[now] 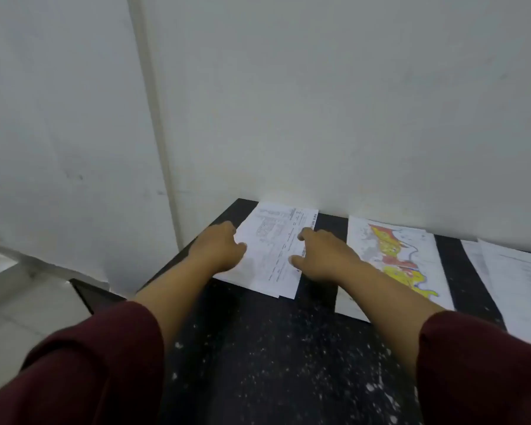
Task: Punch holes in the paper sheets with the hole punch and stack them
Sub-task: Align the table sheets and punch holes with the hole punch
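Observation:
A small stack of white printed sheets (273, 240) lies at the far left corner of the black speckled table (258, 348), against the wall. My left hand (218, 250) rests on the stack's left edge with its fingers bent over the paper. On the stack's right edge sits my right hand (322, 256), thumb and fingers touching the sheets. Whether either hand pinches the paper is not clear. No hole punch is in view.
A sheet with a coloured map (393, 256) lies to the right of the stack. More white printed sheets (515, 277) lie at the far right edge. A white wall (319, 102) stands right behind the table. The floor (19, 302) shows at left.

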